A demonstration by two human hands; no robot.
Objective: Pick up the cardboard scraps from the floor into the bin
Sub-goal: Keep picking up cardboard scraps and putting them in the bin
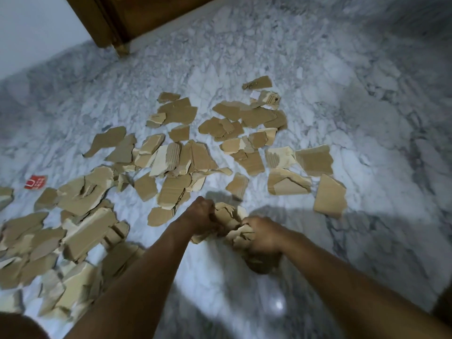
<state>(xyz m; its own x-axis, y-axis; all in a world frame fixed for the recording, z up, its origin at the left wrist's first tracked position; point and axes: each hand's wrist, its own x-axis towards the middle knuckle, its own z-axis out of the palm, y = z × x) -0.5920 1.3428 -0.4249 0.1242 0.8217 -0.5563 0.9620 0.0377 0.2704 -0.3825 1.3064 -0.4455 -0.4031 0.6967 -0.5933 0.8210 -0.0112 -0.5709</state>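
Marble floor [318,69]; left hand [201,216], right hand [263,234] fingers clamp scrap bundle [230,216] lying left-to-right.

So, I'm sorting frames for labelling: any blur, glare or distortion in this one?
Head view: wide-angle bending toward the edges, dark corners; a small glare spot on the floor; the left hand, right hand and the scraps they grip look slightly smeared; loose ones farther off are sharper.

Red packet [36,182], wooden door [137,15]
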